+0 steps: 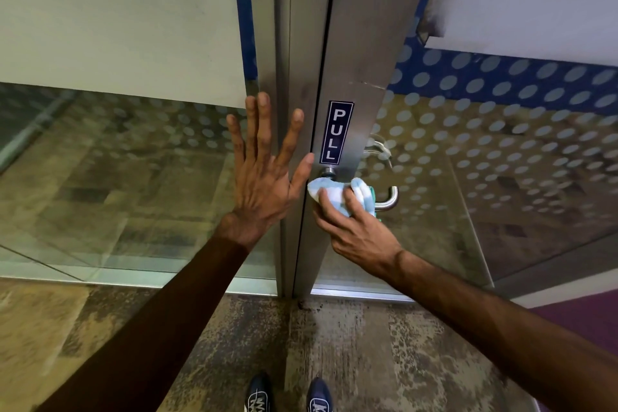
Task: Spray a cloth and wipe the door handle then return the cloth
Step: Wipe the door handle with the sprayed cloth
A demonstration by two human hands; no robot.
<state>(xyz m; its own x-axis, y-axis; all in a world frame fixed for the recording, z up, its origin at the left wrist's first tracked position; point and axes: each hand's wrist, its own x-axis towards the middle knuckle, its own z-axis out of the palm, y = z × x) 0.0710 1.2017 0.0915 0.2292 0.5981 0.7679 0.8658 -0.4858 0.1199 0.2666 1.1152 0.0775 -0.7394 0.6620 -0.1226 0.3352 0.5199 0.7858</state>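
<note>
A steel lever door handle [390, 198] juts from the metal door stile under a blue PULL sign [336, 132]. My right hand [354, 231] grips a bunched white and light-blue cloth [334, 190] wrapped over the handle's inner part; only the handle's curved end and round base show. My left hand [264, 170] lies flat with fingers spread against the fixed metal frame left of the door gap. No spray bottle is in view.
Glass panels with frosted dots [501, 144] flank the metal frame [284, 43]. A second handle [381, 150] shows through the glass on the far side. Mottled carpet [334, 344] lies underfoot, with my two dark shoes [287, 395] at the bottom edge.
</note>
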